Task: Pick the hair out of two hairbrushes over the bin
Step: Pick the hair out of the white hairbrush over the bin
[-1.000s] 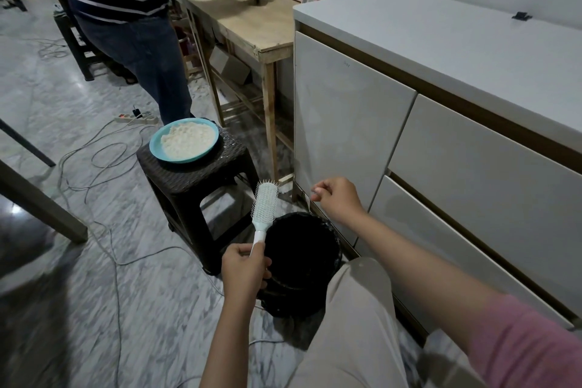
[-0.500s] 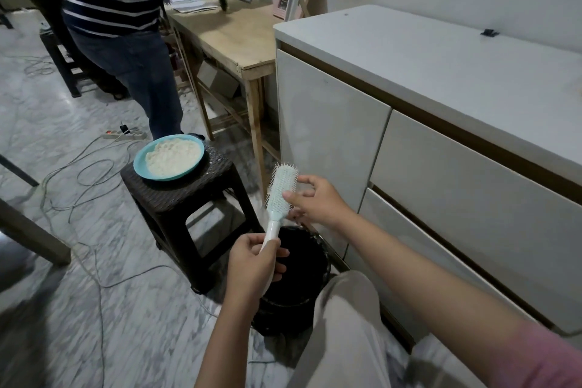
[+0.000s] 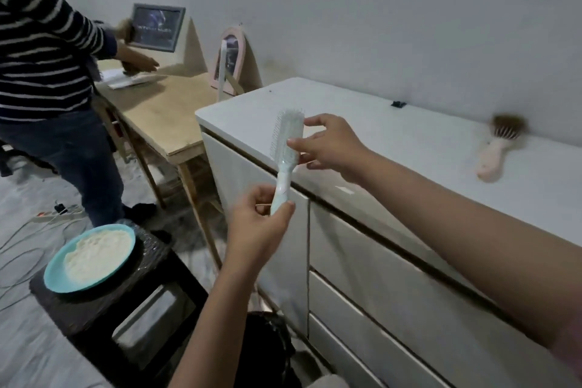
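Note:
A pale mint hairbrush [image 3: 286, 148] stands upright in front of me, bristles facing left. My left hand [image 3: 258, 227] grips the bottom of its handle. My right hand [image 3: 330, 145] pinches the side of the brush head between thumb and fingers. A second, pink hairbrush [image 3: 496, 148] with a clump of brown hair in its bristles lies on the white cabinet top [image 3: 409, 142] at the right, blurred. The black bin [image 3: 267, 353] sits on the floor below my hands, partly hidden by my left forearm.
A dark stool [image 3: 126, 299] at the lower left carries a teal plate [image 3: 91, 258] of white powder. A person in a striped top [image 3: 41, 50] stands at a wooden table [image 3: 163, 113] with a screen and a pink mirror. Cables trail over the floor at left.
Both hands have raised the mint brush from over the bin to the cabinet's top edge. My right hand went from apart to holding the head. The view tilted up, showing the pink brush.

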A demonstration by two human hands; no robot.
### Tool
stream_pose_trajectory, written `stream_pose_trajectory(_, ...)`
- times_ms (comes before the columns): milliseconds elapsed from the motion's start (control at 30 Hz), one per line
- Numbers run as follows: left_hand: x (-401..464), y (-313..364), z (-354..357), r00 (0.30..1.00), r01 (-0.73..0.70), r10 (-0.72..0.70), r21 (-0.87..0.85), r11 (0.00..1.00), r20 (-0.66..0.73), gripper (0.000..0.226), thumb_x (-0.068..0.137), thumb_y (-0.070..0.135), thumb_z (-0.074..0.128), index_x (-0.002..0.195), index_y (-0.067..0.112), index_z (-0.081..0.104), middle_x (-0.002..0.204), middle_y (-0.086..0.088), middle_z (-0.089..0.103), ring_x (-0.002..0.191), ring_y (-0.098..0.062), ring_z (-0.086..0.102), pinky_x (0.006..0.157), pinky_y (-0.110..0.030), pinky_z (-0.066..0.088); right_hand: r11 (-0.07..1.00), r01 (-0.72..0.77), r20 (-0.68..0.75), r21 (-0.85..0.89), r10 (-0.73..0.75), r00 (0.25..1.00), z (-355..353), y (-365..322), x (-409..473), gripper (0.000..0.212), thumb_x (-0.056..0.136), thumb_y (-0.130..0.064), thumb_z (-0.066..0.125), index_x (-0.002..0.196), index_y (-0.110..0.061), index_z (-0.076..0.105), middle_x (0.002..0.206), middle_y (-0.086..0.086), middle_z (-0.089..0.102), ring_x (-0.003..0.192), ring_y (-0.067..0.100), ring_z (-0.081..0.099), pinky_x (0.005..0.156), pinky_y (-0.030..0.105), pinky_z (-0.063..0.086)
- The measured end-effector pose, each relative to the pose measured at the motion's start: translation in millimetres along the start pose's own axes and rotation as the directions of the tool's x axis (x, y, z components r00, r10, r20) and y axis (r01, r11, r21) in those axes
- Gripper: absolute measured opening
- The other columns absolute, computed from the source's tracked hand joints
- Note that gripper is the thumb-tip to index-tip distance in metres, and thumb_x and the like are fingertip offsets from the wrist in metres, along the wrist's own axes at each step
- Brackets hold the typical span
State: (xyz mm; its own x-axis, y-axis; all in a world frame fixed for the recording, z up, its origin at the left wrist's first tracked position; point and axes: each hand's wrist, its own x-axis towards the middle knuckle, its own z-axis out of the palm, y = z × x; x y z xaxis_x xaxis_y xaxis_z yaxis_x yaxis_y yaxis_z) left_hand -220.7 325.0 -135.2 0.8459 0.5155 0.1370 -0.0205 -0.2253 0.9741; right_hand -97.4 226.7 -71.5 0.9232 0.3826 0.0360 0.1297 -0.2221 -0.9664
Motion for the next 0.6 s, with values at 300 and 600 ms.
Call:
stream_pose_trajectory(300,76,95,117,0.977,-0.070,0.031,0.180,0.981,0.213,0.017,0.080,0.022,0.072,0.094,0.014,0.071,0.088,-0.001,0.068,0.062,-0.015,0.061,0.052,-0.024,0.047,0.985,-0.158,-0.223,0.062,0.168,0.960,-147,-36,55,0.047,0.079,-0.018,0.074,0.118,-0.005,0.051,0.098,0.014,0.069,0.072,0.018,0.068,0.074,0.035,0.057)
stream_pose_trajectory(600,84,144,219,0.881,-0.093,-0.068,0.312,0.946,0.469,0.031,0.080,0.029,0.072,0.107,0.014,0.070,0.105,-0.002,0.064,0.082,-0.020,0.065,0.073,-0.031,0.053,0.914,-0.405,-0.373,0.031,0.386,0.844,-270,-38,46,0.038,0.079,-0.018,0.073,0.110,-0.008,0.054,0.096,0.013,0.070,0.079,0.022,0.072,0.075,0.035,0.057)
